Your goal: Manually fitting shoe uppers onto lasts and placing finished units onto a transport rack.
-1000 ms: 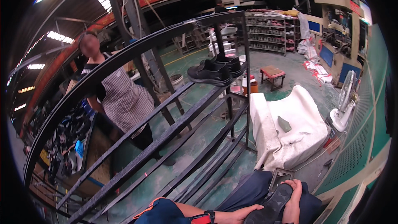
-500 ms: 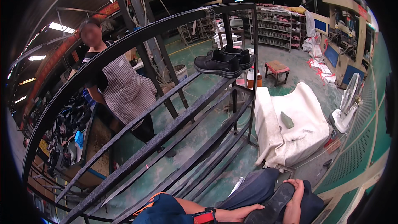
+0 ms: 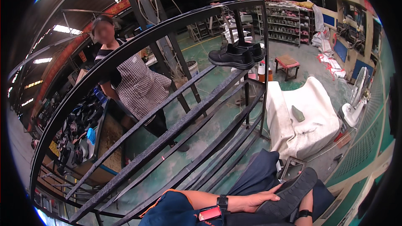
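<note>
Low in the view, a black shoe [image 3: 289, 194] is held over my lap with its patterned sole turned up toward me. My left hand [image 3: 260, 200] grips one side of it, thumb and fingers against the edge. My right hand [image 3: 307, 203] holds the shoe from the other side; most of its fingers are hidden behind the shoe. Both wrists wear dark bands. A pair of black shoes [image 3: 232, 57] stands on the top bars of the black metal rack [image 3: 167, 157] in front of me.
Beyond the rack stands a person in a checked apron [image 3: 136, 81], beside a bin heaped with shoe parts [image 3: 79, 138]. A white cloth-covered block [image 3: 312, 132] bears a green piece [image 3: 297, 114]. Nearby are a stool [image 3: 287, 63], a white fan [image 3: 356, 100] and a green perforated panel [image 3: 364, 155].
The shoe in my hands has tilted and risen slightly. My right hand's fingers, earlier wrapped over the shoe's end, have slipped behind it. The whole view has shifted a little.
</note>
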A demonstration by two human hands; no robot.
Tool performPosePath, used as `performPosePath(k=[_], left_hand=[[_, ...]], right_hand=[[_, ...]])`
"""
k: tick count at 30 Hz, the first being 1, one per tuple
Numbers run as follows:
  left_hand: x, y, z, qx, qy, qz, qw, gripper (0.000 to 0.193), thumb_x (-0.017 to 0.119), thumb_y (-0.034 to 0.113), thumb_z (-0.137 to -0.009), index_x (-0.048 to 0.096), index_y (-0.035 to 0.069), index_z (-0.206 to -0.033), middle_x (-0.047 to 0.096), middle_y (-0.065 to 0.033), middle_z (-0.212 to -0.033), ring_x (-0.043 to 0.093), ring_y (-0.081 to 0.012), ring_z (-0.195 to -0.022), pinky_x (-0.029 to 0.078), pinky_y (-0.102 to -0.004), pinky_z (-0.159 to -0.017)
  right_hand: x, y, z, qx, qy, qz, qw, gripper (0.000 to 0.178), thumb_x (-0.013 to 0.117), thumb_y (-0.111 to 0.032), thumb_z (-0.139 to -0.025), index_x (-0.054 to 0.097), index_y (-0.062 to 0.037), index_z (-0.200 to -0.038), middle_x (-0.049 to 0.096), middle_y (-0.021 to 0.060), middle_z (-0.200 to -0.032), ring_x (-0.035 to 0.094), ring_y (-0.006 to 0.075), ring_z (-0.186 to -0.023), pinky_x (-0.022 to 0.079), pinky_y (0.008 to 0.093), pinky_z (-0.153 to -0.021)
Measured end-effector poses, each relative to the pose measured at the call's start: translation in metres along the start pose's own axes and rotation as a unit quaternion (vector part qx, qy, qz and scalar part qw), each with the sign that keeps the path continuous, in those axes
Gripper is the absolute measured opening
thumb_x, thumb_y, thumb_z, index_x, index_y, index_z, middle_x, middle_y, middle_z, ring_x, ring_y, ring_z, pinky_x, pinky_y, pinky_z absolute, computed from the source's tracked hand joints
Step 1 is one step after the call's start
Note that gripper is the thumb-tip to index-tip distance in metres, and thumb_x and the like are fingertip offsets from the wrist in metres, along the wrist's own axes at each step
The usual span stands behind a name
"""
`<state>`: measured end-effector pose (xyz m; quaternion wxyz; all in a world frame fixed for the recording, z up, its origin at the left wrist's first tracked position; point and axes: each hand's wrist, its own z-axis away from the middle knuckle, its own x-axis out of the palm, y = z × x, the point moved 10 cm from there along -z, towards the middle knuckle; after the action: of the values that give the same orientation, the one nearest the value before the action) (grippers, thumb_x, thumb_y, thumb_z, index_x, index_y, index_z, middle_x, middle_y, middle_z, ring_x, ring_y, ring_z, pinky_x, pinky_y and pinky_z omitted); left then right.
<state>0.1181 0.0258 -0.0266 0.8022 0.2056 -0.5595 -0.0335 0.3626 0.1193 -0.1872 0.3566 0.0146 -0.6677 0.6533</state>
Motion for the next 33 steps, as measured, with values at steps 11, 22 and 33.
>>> performPosePath(k=[11,22,33], left_hand=[[0.049,0.098,0.037,0.259,-0.056,-0.136,0.955,0.122,0.076,0.045,-0.075,-0.009,0.017,-0.157,0.013,-0.0125,-0.162,0.026,-0.0243,-0.146,0.024,-0.0393,-0.118],[-0.11,0.115,0.123,0.352,0.157,-0.046,0.922,0.078,0.073,0.022,-0.07,0.043,-0.002,-0.138,0.058,-0.0185,-0.13,0.06,-0.0346,-0.117,0.046,-0.0454,-0.105],[-0.097,0.115,0.132,0.369,0.212,-0.119,0.897,0.105,0.077,0.024,-0.062,0.024,0.007,-0.15,0.044,-0.0151,-0.14,0.049,-0.0308,-0.126,0.042,-0.0415,-0.107]], right_hand=[[0.011,0.051,0.072,0.26,-0.036,-0.123,0.957,0.041,0.056,-0.04,-0.096,0.066,-0.0032,-0.111,0.07,0.0101,-0.093,0.069,0.0247,-0.081,0.057,0.0369,-0.074],[0.157,0.072,0.117,0.417,-0.32,-0.14,0.839,0.064,0.047,-0.06,-0.095,0.052,-0.0054,-0.129,0.065,0.0235,-0.105,0.069,0.0379,-0.084,0.058,0.0446,-0.057],[0.166,-0.024,-0.086,0.208,-0.028,-0.201,0.957,0.038,0.05,-0.038,-0.098,0.05,-0.0108,-0.125,0.069,0.0153,-0.104,0.061,0.0146,-0.067,0.046,0.0268,-0.056]])
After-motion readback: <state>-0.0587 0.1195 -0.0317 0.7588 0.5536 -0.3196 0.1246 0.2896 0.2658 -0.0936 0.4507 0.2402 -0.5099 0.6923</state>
